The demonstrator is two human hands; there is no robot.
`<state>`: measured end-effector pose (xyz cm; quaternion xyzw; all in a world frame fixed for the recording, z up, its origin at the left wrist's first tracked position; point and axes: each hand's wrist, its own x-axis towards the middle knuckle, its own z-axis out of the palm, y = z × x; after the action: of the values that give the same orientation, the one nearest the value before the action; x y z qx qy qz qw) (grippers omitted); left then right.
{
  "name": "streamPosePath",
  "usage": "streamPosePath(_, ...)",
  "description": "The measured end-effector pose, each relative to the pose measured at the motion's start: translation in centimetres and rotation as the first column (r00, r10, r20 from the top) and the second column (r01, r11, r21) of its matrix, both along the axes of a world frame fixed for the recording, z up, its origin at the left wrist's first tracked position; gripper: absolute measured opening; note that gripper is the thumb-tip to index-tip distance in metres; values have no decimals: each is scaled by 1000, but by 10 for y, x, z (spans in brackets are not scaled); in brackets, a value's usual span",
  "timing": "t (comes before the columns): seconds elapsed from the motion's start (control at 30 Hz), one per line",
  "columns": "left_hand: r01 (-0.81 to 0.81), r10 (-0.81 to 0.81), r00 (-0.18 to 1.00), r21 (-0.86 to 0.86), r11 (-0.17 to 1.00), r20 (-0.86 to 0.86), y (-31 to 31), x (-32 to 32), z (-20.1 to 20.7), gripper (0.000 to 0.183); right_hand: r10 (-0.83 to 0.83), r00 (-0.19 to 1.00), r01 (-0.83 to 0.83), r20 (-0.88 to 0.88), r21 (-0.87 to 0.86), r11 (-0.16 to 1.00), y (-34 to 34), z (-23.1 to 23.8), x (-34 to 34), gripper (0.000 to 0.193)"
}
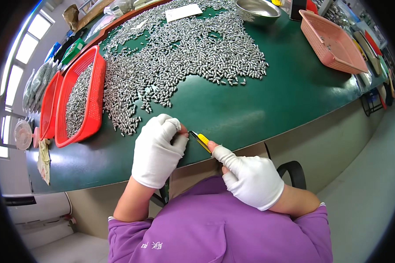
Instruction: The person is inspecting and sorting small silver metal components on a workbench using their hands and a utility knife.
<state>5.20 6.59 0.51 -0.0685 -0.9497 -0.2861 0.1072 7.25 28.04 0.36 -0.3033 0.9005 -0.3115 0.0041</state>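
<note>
My right hand [255, 180], in a white glove with bare fingertips, is closed round a yellow-and-black utility knife [203, 139]. Its dark tip points up and left, meeting the fingertips of my left hand [157, 151]. That hand wears a matching glove; thumb and fingers are pinched together, and whatever sits between them is too small and covered to make out. Both hands are over the near edge of the green table [224, 109]. Beyond them spreads a large heap of small silvery metal pieces [193, 52], rounded and bullet-like in shape.
At the left stand a red plastic basket [96, 94] holding more metal pieces and another red basket [49, 109]. A steel bowl [258, 9] and a pink basket [338, 48] are at the far right. A white paper slip [183, 12] lies on the heap.
</note>
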Motion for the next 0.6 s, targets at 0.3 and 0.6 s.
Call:
streamPosePath(0.3,27,-29,999,-27,999,-46,-1,-3,3,13,48,997,-47,67,-18,999,2,6,-10,55)
streamPosePath(0.6,38,-41,999,-75,996,-26,2,-2,12,10,151,988,-150,2,142,978,3,22,-16,48)
